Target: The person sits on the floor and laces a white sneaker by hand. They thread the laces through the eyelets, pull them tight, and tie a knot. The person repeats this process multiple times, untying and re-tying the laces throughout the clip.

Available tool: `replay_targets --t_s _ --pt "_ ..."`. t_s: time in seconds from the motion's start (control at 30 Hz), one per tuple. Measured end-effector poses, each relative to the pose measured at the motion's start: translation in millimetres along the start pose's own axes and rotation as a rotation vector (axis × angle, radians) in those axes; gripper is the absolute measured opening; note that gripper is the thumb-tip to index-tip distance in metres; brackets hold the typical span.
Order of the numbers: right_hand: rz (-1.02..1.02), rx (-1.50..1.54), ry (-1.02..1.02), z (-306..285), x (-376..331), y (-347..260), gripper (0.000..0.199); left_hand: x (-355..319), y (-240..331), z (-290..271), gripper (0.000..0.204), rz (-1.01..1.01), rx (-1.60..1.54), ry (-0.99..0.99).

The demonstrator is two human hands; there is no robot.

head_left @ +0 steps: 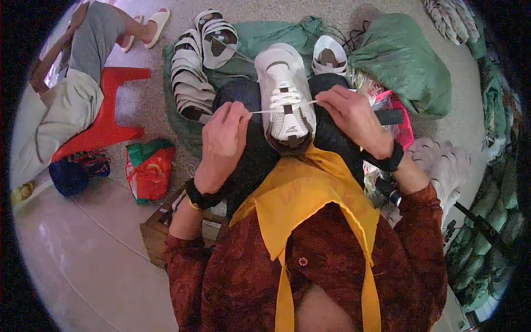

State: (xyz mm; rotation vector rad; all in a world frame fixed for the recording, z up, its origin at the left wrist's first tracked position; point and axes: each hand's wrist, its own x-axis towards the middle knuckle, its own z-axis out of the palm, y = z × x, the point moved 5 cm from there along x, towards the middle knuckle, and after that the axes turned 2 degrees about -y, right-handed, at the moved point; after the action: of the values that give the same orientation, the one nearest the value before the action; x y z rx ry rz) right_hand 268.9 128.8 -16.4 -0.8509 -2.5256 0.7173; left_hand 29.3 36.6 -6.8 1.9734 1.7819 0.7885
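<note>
Speckled floor (141, 60) and green sacking (259, 34) lie beyond the left hand (224, 133) and right hand (355, 115), each pinching white lace (259, 113). Between them, a white shoe (287, 123) rests on the dark-trousered lap (259, 143).

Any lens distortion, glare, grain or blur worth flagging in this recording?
Head view: black fisheye corners, with curved seams on the glossy tiled floor; head view: pale sheen across that floor, visible grain in the dark red-brown shirt; head view: white sneaker bright but its laces distinguishable, left hand and right hand without obvious motion blur.
</note>
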Motion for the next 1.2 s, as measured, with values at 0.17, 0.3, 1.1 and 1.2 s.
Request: replay_targets --t_s 0.17,0.3,1.1,1.2 --pt "0.043 0.029 0.024 -7.6 -29.2 5.0 0.014 -12.0 -19.1 -7.3 0.008 -0.001 0.06 -0.048" --pt "0.172 0.007 0.018 -30.8 -55.7 26.8 0.022 -31.3 -36.0 -22.8 0.011 0.004 0.123 0.014" --pt "0.703 -0.173 0.167 -131.1 -208.6 214.3 0.02 -154.6 -210.9 -150.2 0.008 -0.316 0.497 0.143" --pt "0.708 -0.182 0.194 -135.3 -202.8 210.3 0.019 -156.3 -211.6 -153.0 0.009 -0.281 0.511 0.153"
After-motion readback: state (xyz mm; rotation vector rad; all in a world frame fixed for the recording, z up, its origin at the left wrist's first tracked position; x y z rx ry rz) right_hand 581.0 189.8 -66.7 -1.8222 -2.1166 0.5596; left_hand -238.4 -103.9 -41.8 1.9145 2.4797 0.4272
